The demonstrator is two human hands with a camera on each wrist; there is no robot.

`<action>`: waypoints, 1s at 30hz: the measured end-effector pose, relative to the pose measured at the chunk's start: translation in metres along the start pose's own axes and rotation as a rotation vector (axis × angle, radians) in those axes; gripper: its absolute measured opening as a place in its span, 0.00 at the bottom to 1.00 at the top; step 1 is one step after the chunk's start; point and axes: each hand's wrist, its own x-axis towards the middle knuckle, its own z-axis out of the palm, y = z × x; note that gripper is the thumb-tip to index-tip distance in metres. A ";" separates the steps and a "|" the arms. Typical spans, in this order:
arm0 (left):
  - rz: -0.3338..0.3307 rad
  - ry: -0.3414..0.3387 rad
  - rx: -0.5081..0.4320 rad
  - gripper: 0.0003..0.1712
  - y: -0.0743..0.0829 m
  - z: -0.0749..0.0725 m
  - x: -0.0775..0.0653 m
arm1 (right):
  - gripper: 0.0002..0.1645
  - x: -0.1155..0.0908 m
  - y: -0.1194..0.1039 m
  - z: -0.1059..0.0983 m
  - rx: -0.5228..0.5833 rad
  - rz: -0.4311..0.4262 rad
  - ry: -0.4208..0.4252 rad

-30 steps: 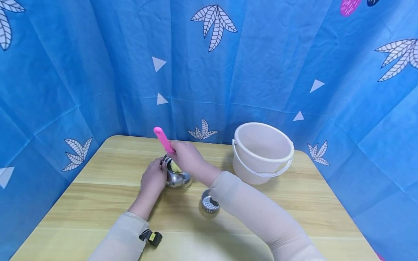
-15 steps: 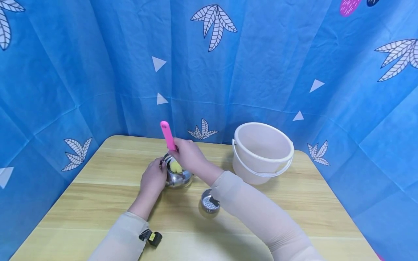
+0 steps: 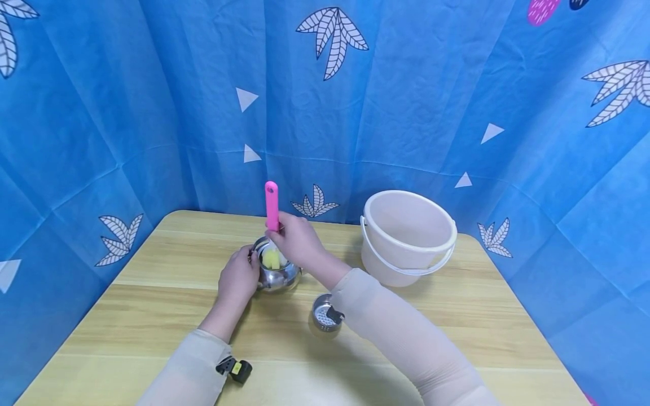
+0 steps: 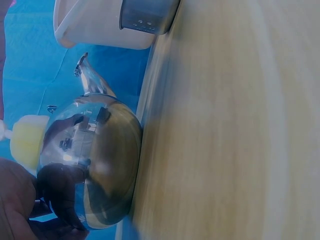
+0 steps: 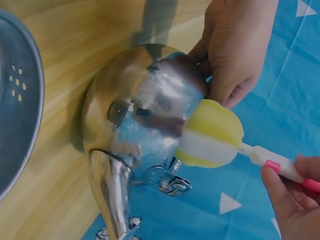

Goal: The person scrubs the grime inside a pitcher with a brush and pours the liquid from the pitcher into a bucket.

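A shiny steel teapot (image 3: 276, 280) stands on the table, its spout showing in both wrist views. My left hand (image 3: 240, 275) grips it at the side near its open mouth. My right hand (image 3: 298, 241) pinches a sponge bottle brush (image 3: 272, 204) by its pink handle, which points up and away. In the right wrist view, the yellow-and-white sponge head (image 5: 212, 134) sits at the mouth, much of it outside, with thumb and fingers on the white-and-pink grip. The left wrist view shows the teapot's rounded body (image 4: 95, 165) and the left fingers against it.
A small perforated steel strainer (image 3: 325, 317) stands on the table (image 3: 284, 349) near the right forearm. A white bucket (image 3: 408, 268) with its handle lowered is at the back right. Behind the table hangs a blue patterned curtain (image 3: 315, 129).
The brush handle has swung from leaning left to nearly upright, the right hand shifting slightly right and away. More of the sponge shows at the teapot's mouth. The left hand has stayed put.
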 end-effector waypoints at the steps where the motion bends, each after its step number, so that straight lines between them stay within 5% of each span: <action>1: 0.000 0.000 0.002 0.26 0.000 0.000 0.000 | 0.07 0.000 0.001 0.000 0.007 0.008 0.007; 30: 0.005 0.012 0.029 0.27 0.001 0.001 -0.001 | 0.11 -0.010 0.025 0.003 0.203 0.061 0.186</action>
